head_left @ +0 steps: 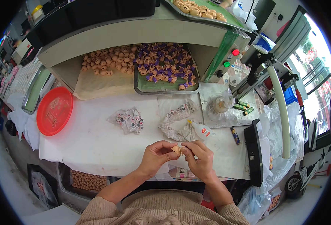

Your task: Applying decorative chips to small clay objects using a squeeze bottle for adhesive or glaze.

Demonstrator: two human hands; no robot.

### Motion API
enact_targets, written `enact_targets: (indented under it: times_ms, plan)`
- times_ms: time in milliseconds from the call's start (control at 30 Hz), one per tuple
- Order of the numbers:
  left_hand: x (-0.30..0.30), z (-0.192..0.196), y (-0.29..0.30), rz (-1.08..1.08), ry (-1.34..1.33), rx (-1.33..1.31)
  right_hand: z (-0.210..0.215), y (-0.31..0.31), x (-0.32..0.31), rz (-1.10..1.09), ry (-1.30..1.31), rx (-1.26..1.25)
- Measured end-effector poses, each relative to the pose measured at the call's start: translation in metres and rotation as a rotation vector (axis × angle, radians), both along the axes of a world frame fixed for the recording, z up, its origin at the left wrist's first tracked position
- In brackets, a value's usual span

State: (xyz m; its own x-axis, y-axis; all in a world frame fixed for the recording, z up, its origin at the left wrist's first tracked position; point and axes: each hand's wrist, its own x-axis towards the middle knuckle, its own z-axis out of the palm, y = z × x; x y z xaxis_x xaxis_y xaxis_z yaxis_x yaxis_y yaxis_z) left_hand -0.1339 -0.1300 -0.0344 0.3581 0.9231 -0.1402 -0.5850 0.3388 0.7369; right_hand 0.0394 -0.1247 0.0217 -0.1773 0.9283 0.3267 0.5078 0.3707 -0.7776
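Above the near edge of the white table, my two hands meet at a small peach-coloured toy part. It looks like the small rounded doll heads lying further back. My left hand pinches it between thumb and fingers. From the other side, my right hand is closed with its fingertips at the part; whether it holds anything else is hidden. Just beyond the hands lie a small white squeeze bottle with a yellow tip and a crumpled patterned cloth. A second crumpled cloth lies to the left.
Under a shelf sit a pile of doll heads and a tray of small peach and purple figures. A red plastic lid or plate is at the left. At right stand a lever press, batteries and a black bin.
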Motion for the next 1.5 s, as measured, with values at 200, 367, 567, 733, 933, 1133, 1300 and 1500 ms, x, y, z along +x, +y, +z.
enact_targets:
  times_ms: [200,367,567,733,933,1133,1300,1500]
  plan:
    - [-0.004,0.006,-0.004,0.109,0.09,0.16,0.007,0.004,-0.012,0.082,-0.01,-0.071]
    - [-0.001,0.019,-0.003,0.19,0.056,0.103,0.009,0.003,-0.032,-0.054,0.012,0.069]
    - [-0.001,0.016,0.002,0.096,-0.156,-0.087,0.016,0.009,-0.033,-0.057,-0.024,0.089]
    - [-0.011,0.032,0.01,-0.004,-0.188,-0.107,0.033,0.023,-0.003,-0.056,-0.001,-0.017]
    - [-0.022,0.032,0.017,0.018,-0.163,-0.129,0.135,0.083,0.083,-0.529,0.057,0.967]
    - [0.004,0.04,0.018,-0.075,-0.197,-0.064,0.235,0.16,0.113,-0.601,-0.488,1.209]
    - [0.004,0.045,0.016,-0.035,-0.159,-0.116,0.242,0.153,0.103,-0.474,-0.023,0.542]
    - [-0.039,0.028,0.018,0.097,-0.128,-0.13,0.103,0.08,0.11,-0.633,-0.22,0.392]
